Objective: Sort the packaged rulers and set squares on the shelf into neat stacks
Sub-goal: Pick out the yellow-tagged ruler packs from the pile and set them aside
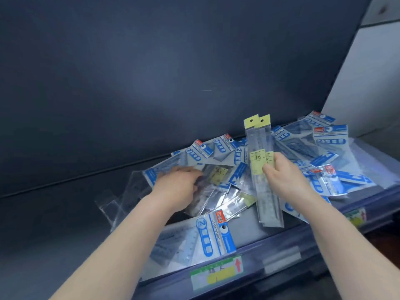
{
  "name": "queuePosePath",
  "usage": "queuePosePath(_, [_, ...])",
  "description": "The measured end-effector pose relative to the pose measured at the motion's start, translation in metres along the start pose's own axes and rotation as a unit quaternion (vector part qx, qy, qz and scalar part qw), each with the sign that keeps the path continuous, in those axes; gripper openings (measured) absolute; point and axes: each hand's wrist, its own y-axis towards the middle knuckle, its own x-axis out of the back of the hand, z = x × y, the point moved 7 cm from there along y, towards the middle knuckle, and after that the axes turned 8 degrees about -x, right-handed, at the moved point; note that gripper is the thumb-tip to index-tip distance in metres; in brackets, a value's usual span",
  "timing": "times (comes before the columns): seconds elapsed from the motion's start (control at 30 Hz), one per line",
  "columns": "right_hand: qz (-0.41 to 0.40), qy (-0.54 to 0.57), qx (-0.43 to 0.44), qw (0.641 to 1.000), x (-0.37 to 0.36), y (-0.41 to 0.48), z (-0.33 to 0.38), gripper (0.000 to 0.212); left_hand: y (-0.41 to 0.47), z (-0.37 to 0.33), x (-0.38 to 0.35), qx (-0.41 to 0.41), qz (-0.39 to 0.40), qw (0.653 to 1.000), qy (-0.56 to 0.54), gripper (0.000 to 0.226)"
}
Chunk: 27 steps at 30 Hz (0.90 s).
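The dark shelf point(65, 213) across the lower frame carries a loose heap of blue-and-white set square packs point(324, 152) at centre right, where the right hand point(281, 176) pinches two yellow-topped packaged rulers point(257, 137) upright, while the left hand point(177, 182) reaches into the heap, its grip impossible to tell.

The front set-square pack point(213, 237) reads "GEOMETRIC" and "2".

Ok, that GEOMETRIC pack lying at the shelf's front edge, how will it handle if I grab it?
Probably fairly stiff: the GEOMETRIC pack lies flat, with set squares showing inside. Likely slippery, since its clear sleeve looks glossy. It looks thin, so probably light, and a nudge might slide it over the shelf lip.
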Motion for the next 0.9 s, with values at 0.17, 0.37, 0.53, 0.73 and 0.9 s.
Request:
queuePosePath(0.17, [0.063,-0.039,0.039,0.996,-0.004,0.010,0.002,0.022,0.005,-0.008,0.015,0.041,-0.059,0.996,-0.049,0.022])
queuePosePath(0.37, [0.128,0.011,0.062,0.990,0.004,0.027,-0.012,0.018,0.006,-0.073,0.013,0.037,-0.002,0.990,-0.132,0.035])
queuePosePath(0.53, [0.173,0.051,0.088,0.980,-0.003,0.030,-0.022,0.015,0.007,-0.085,0.005,0.088,0.069,0.993,-0.040,0.040])
queuePosePath(0.73, [0.202,0.137,0.111,0.963,0.008,0.035,-0.012,0.017,0.002,-0.041,0.027,0.233,0.030,0.971,-0.048,0.021])
queuePosePath(0.9, [0.228,0.136,0.129,0.955,0.012,0.042,-0.006,0.021,-0.015,-0.007,0.064,0.324,-0.053,0.943,0.050,0.020])
